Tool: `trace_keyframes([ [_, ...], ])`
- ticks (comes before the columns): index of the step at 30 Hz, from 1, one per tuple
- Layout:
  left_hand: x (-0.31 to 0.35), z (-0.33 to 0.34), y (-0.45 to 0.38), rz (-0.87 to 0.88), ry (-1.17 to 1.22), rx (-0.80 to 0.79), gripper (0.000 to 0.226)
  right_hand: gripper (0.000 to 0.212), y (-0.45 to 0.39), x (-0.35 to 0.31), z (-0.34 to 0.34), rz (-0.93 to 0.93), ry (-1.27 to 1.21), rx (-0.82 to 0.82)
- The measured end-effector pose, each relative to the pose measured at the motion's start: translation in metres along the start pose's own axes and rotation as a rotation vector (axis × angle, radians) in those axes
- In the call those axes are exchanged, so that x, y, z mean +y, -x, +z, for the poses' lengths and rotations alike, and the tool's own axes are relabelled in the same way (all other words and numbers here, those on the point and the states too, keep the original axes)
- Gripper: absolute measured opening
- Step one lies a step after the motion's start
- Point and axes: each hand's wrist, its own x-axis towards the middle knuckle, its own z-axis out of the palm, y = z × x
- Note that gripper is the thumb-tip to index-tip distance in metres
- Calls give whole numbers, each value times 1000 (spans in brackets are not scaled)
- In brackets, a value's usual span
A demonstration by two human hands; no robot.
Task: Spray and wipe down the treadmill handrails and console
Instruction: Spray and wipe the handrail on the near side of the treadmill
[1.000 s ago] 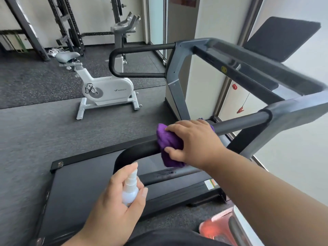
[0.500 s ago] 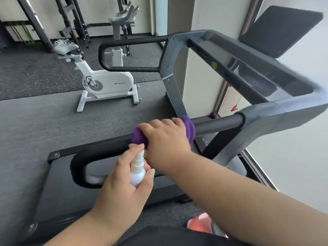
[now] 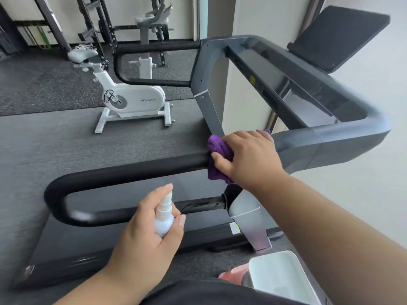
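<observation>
Right hand (image 3: 248, 157) clamped on plush purple cloth (image 3: 218, 150) wrapped over rounded black handrail (image 3: 132, 172), small white spray bottle (image 3: 164, 219) gripped by left hand (image 3: 145, 238) nearer.

The near handrail (image 3: 123, 172) is lying bare from its rounded left end up to the purple cloth (image 3: 220, 159), which the right hand (image 3: 248, 157) is pressing around the bar beside the grey console arm (image 3: 326, 146). The left hand (image 3: 145, 236), gripping a white spray bottle (image 3: 164, 216), is hovering in front of the lower bar (image 3: 198, 205). The far handrail (image 3: 154, 47) is standing unobstructed.
</observation>
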Motion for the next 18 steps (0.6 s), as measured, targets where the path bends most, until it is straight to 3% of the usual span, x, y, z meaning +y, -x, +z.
trace_keyframes([
  [10,19,9,11,-17,-110,4,74,53,-6,-69,16,-144,10,-59],
  [18,28,14,12,-30,-108,-7,72,81,-12,-13,-8,-260,57,-314],
])
